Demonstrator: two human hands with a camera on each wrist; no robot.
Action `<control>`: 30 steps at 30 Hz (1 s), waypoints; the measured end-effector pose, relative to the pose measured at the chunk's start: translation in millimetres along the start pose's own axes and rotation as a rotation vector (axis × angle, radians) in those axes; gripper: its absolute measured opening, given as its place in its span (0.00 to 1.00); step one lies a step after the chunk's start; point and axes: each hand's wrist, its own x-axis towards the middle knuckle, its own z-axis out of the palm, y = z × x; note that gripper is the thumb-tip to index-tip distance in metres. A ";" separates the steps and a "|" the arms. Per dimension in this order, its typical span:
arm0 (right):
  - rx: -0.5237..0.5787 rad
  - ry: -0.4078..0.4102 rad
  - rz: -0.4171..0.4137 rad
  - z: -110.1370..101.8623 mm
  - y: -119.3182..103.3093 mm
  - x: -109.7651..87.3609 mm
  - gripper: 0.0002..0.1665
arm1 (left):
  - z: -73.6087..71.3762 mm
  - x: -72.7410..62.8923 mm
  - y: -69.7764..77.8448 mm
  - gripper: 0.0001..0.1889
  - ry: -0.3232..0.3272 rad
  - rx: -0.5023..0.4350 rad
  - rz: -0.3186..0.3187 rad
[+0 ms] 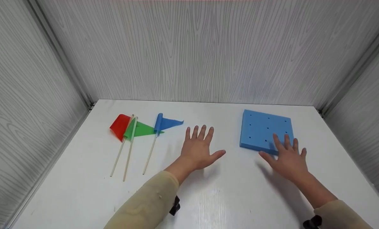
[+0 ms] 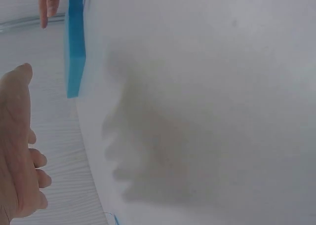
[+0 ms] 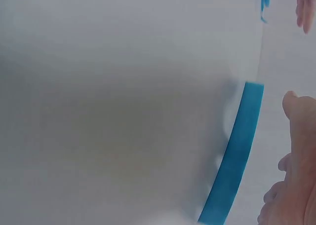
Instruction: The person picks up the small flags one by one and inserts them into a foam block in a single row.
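My left hand hovers above the table with fingers spread, holding nothing; its shadow falls below it. To its left lie three small flags on thin wooden sticks: a red flag, a green flag overlapping the red one's stick, and a blue flag nearest the hand. My right hand, also spread and holding nothing, is over the near right corner of a square blue block dotted with small holes. In the right wrist view the block's side shows below the fingers, apart from them.
A white table carries everything. Pale wood-grain panels stand at the back, the left and the right. Both forearms wear beige sleeves with a black device at each wrist.
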 end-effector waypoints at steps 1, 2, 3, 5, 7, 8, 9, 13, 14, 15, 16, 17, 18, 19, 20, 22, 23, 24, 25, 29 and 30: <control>0.005 -0.004 0.008 -0.9 6.1 -0.6 0.63 | -1.1 3.2 3.2 0.53 -0.002 0.010 0.004; 0.009 -0.009 0.017 -1.7 11.9 -1.3 0.63 | -2.2 6.2 6.6 0.52 0.000 0.016 0.008; 0.012 -0.011 0.024 -2.3 17.3 -2.3 0.63 | -3.2 9.2 9.9 0.52 0.001 0.025 0.013; 0.020 -0.012 0.037 -3.1 26.8 -4.5 0.63 | -4.2 15.2 16.9 0.51 -0.004 0.039 0.025; 0.027 -0.020 0.047 -2.1 34.4 -6.2 0.63 | -3.1 20.8 24.5 0.51 -0.012 0.048 0.038; 0.033 -0.024 0.051 -1.2 36.8 -6.8 0.63 | -1.7 23.4 28.5 0.50 -0.019 0.047 0.044; 0.038 -0.030 0.054 0.1 39.1 -7.1 0.63 | 0.0 25.7 32.7 0.50 -0.026 0.047 0.051; 0.046 -0.063 0.058 5.9 42.6 -6.4 0.64 | 8.9 33.5 50.5 0.50 -0.052 0.031 0.073; 0.042 -0.071 0.059 7.5 42.4 -5.4 0.65 | 11.1 35.2 54.9 0.49 -0.054 0.029 0.078; 0.039 -0.078 0.059 8.8 42.1 -4.9 0.65 | 12.9 36.7 59.2 0.49 -0.057 0.026 0.081; 0.036 -0.084 0.058 9.8 41.3 -4.3 0.65 | 14.7 38.1 63.3 0.49 -0.059 0.024 0.084; 0.031 -0.088 0.057 10.8 40.8 -3.6 0.66 | 16.6 39.9 67.1 0.49 -0.061 0.025 0.088; 0.027 -0.091 0.057 11.5 40.2 -3.0 0.66 | 18.4 41.7 70.8 0.49 -0.064 0.028 0.093; 0.022 -0.092 0.056 12.0 39.6 -2.6 0.66 | 20.4 43.6 74.1 0.49 -0.066 0.027 0.097; 0.019 -0.093 0.056 12.2 39.1 -2.4 0.66 | 22.7 45.5 77.5 0.49 -0.068 0.024 0.102; 0.014 -0.095 0.054 12.3 39.0 -2.1 0.66 | 27.8 48.0 82.9 0.48 -0.069 0.018 0.115; 0.011 -0.096 0.053 12.5 39.1 -1.8 0.66 | 30.6 49.4 85.0 0.48 -0.071 0.016 0.121; 0.010 -0.098 0.052 12.6 39.0 -1.3 0.66 | 33.0 50.0 86.8 0.48 -0.070 0.011 0.126; 0.009 -0.099 0.052 12.6 39.4 -1.5 0.67 | 35.3 50.5 88.9 0.48 -0.069 0.005 0.130; 0.012 -0.100 0.050 12.8 39.9 -2.1 0.67 | 40.6 51.0 94.4 0.47 -0.072 -0.008 0.142; 0.014 -0.100 0.051 12.8 39.9 -2.3 0.67 | 41.1 51.0 95.4 0.47 -0.075 -0.009 0.142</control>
